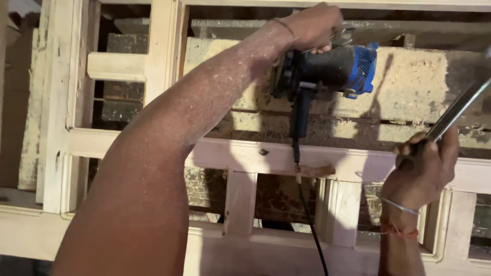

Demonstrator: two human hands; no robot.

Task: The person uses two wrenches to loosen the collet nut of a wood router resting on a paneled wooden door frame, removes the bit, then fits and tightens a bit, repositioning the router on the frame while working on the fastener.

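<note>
My left hand (311, 25) reaches far forward and grips the top of a blue and black hand-held power tool (332, 69), which rests on a sawdust-covered board. The forearm is dusted with sawdust and crosses the middle of the view. The tool's black cord (308, 214) hangs down over a pale wooden frame (245, 153) with rails and short uprights. My right hand (427, 163), with bangles on the wrist, is closed around the lower end of a slanted metal bar (460, 108) above the frame's right side.
Sawdust lies thick on the board (414, 82) behind the tool. More pale wooden frame members (61, 102) stand at the left, with dark gaps between them. A moulded rail (266, 250) runs along the bottom.
</note>
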